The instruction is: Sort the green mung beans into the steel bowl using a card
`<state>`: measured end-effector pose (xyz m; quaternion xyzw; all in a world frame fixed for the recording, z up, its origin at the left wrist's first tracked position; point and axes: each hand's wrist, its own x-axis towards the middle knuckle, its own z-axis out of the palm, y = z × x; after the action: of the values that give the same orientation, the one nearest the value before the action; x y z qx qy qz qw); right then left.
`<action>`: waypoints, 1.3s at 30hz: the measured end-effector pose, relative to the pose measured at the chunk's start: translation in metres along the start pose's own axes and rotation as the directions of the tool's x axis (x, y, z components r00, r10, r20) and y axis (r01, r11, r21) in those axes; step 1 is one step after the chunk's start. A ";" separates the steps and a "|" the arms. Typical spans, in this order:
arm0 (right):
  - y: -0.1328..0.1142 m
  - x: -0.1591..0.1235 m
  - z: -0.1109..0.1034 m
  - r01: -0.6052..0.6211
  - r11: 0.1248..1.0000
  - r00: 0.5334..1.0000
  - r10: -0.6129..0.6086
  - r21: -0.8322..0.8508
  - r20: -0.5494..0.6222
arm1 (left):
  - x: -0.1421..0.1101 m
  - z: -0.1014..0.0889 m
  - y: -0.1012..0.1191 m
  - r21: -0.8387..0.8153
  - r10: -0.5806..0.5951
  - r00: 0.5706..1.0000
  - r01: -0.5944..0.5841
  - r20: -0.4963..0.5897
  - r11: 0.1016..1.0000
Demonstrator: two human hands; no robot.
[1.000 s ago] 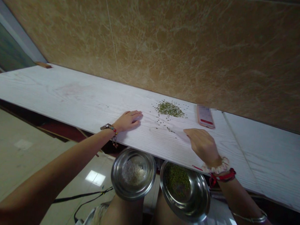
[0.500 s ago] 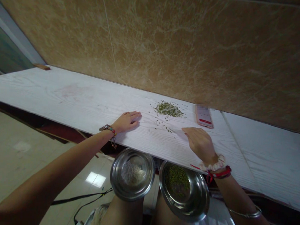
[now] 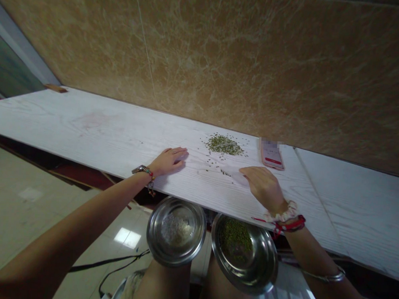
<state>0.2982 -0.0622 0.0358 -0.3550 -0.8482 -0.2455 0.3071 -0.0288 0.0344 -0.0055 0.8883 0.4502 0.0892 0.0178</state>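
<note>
My left hand [image 3: 169, 161] lies on the white wood-grain tabletop [image 3: 115, 129], fingers stretched out, holding nothing. To its right is a spread pile of small green beans [image 3: 224, 144], mixed with white grains. A few loose beans trail from the pile toward my right hand [image 3: 262, 184]. That hand is closed with its fingertips pressed together, low over the table. A faint pale sliver seems to extend from the fingertips toward the stray beans; its kind is too blurred to tell. On my lap rest a steel bowl of white grains [image 3: 176, 229] and a steel bowl of green beans [image 3: 237, 242].
A phone [image 3: 271, 154] with a red button on its screen lies right of the pile. Behind the table rises a brown marbled wall [image 3: 202, 58]. A small wooden piece [image 3: 56, 88] sits at the far left corner. Dark cables [image 3: 108, 263] hang below, over the tiled floor [image 3: 27, 213].
My right hand has shifted slightly left and up, nearer the stray beans. My left hand, the pile and both bowls stay where they were.
</note>
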 end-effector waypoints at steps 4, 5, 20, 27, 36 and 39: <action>0.000 -0.004 -0.006 0.005 1.000 1.000 -0.005 0.016 0.000 | -0.001 -0.001 0.001 -0.002 -0.002 1.000 0.002 0.008 1.000; -0.001 -0.006 -0.009 0.007 1.000 1.000 -0.007 0.024 -0.002 | -0.001 -0.001 0.001 -0.002 0.000 1.000 0.000 0.008 1.000; -0.006 -0.007 -0.011 -0.041 0.995 0.999 0.040 0.095 0.008 | -0.004 -0.001 0.004 0.052 0.132 0.988 -0.128 -0.081 0.990; -0.008 -0.009 -0.023 -0.026 0.991 0.999 0.023 0.128 0.027 | -0.004 0.000 0.005 0.103 0.274 0.961 -0.269 -0.044 0.958; -0.004 0.001 -0.002 -0.032 0.999 0.998 0.029 0.039 0.064 | -0.006 0.000 0.008 0.026 0.326 0.944 -0.325 -0.045 0.945; 0.002 -0.001 0.005 -0.047 0.999 0.997 0.046 0.013 0.068 | -0.005 0.001 0.008 0.035 0.318 0.946 -0.316 -0.058 0.948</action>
<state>0.2989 -0.0583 0.0321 -0.3805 -0.8513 -0.2202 0.2865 -0.0256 0.0258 -0.0064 0.9460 0.3031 0.1132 -0.0220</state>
